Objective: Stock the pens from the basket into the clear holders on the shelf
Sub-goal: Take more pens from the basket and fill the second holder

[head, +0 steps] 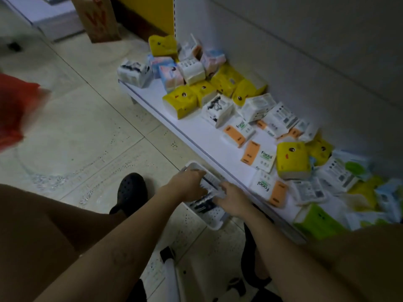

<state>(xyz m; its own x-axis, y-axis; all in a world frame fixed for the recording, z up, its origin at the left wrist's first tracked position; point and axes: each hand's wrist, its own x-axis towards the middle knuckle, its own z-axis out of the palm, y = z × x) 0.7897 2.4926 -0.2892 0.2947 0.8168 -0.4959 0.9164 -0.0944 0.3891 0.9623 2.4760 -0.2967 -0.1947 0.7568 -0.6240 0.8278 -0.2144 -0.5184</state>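
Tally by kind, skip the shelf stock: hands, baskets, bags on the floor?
Hands: 2, left hand, right hand
White basket: 1
Bags: 2, brown paper bag, red bag (blurred)
Total: 5

Both forearms (130, 227) are stretched forward and down. The left grip (188, 182) is held palm-down, fingers bent; the right grip (231, 199) is set just beside it, fingers pointed toward it. Any hold cannot be told.
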